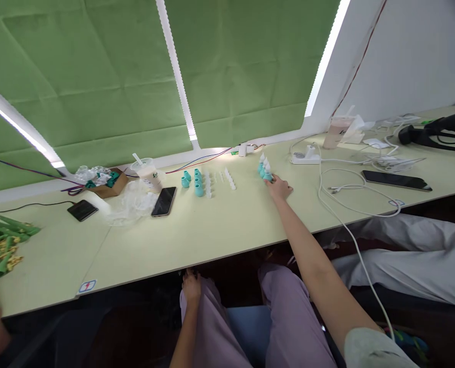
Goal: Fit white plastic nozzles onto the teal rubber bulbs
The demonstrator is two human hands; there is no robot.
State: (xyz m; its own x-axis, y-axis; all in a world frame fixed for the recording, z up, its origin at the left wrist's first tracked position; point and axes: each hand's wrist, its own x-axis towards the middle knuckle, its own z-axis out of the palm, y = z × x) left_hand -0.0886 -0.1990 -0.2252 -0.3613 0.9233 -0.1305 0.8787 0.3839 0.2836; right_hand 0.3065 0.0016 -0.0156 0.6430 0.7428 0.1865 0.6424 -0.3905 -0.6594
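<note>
My right hand (280,189) reaches across the table, its fingers closed around the nearest of several small teal bottles with white pointed tips. That teal bottle (267,176) stands upright at the front of a short row. My left hand (191,287) rests on my thigh just below the table edge, fingers loosely extended, with nothing visible in it. Left of the right hand, several teal bottles without tips (199,190) stand in two rows. Beside them lie rows of small translucent pieces (208,188) and white pointed tips (230,180).
Left on the table (212,230) are a phone (164,201), plastic bags, a drink cup (149,174), a cardboard box (110,188) and green artificial stems (1,245). Right are a power strip (306,156), looping cables and another phone (396,180). Another person's legs (415,255) are at right.
</note>
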